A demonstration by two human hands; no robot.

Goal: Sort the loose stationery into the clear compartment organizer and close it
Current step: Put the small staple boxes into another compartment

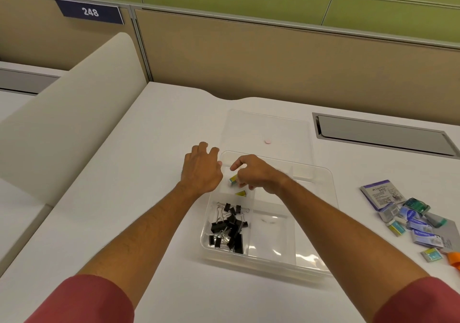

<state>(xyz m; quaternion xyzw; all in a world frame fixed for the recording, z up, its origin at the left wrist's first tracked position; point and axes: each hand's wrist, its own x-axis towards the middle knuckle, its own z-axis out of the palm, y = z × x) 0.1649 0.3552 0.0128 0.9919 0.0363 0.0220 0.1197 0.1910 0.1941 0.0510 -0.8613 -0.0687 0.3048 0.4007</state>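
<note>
The clear compartment organizer (pixel 331 223) lies open on the white desk, its lid (pixel 268 126) flat behind it. Black binder clips (pixel 230 225) fill its near-left compartment. A small yellow-and-white staple box (pixel 233 180) sits in the far-left compartment, with a yellow piece (pixel 240 193) just below it. My right hand (pixel 254 173) hovers over that compartment, fingers curled beside the small box; whether they touch it I cannot tell. My left hand (pixel 201 170) rests at the organizer's far-left rim with fingers spread, holding nothing.
A heap of small stationery boxes (pixel 408 218) lies on the desk to the right, with an orange item (pixel 454 260) at the frame's edge. A grey cable hatch (pixel 383 136) sits at the back right. A small pink disc (pixel 268 141) lies on the lid. A beige partition stands on the left.
</note>
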